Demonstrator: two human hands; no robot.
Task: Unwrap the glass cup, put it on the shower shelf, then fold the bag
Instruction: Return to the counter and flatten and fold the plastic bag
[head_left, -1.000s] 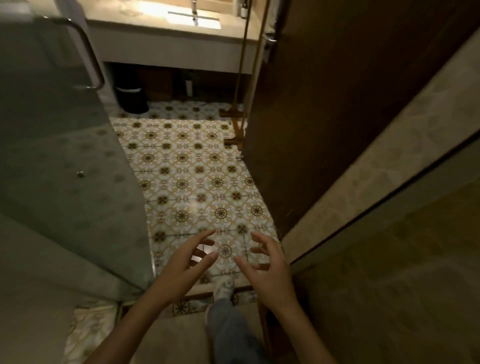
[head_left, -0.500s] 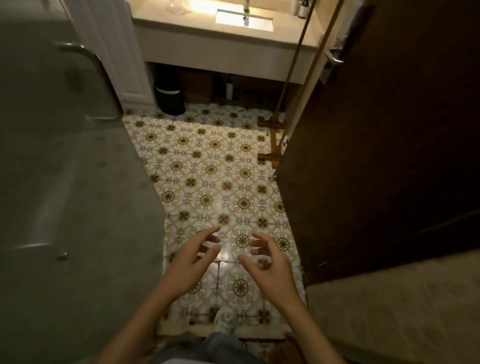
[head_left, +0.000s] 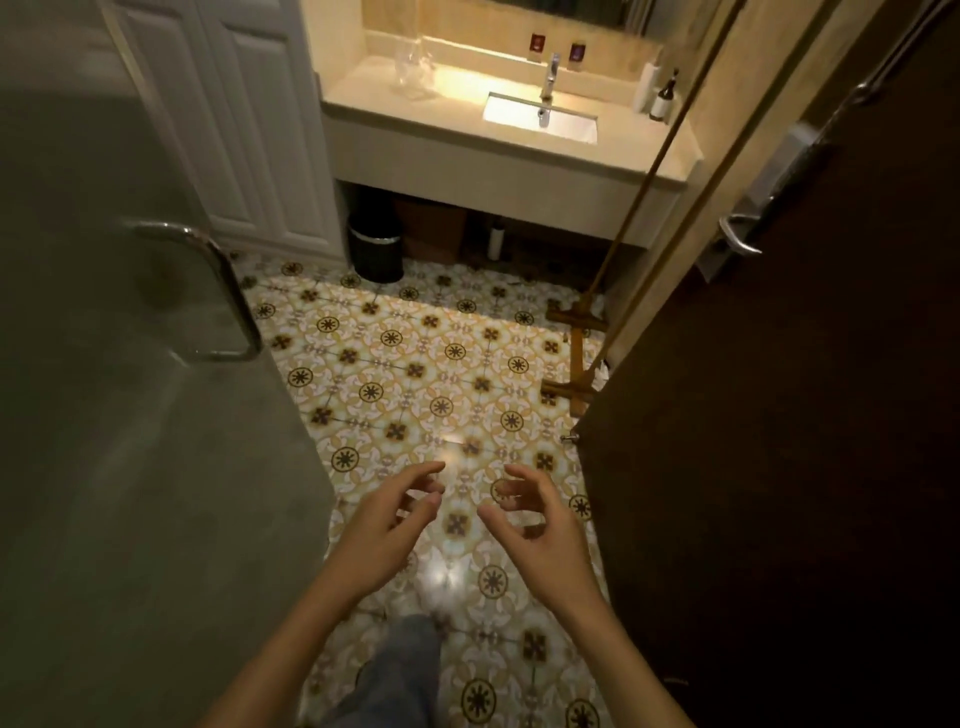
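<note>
**Empty hands over patterned tile**

Held out low over the floor (head_left: 415, 374): left hand (head_left: 382, 530) and right hand (head_left: 540, 525), palms turned toward each other, fingers (head_left: 415, 475) loosely curled and spread, holding nothing. Close together but not touching.

Glossy tile underfoot, cream and ochre with dark rosettes, a bright glare spot just beyond the fingertips. A denim-clad leg (head_left: 400, 670) below the wrists.

At far left, a frosted glass shower door (head_left: 130, 441) with a curved chrome handle (head_left: 223, 291). At right, a dark wooden door (head_left: 779, 415) with a metal lever handle (head_left: 740, 241), leaving only a narrow tiled passage between the two. Slanting across its edge, thin wooden poles on a crossed base (head_left: 574, 358).

Ahead, a smooth beige stone surface (head_left: 467, 150) with a rectangular sink (head_left: 540, 117) and chrome tap (head_left: 550, 75). On its left end, clear glassware in crinkled transparent wrap (head_left: 410, 70) (likely the glass cup, too blurred to be sure), well apart from both hands. A dark pump bottle (head_left: 664, 98) at the right end. Underneath, a round black bin (head_left: 376, 241). White panelled door (head_left: 249, 130) behind the shower glass.
</note>
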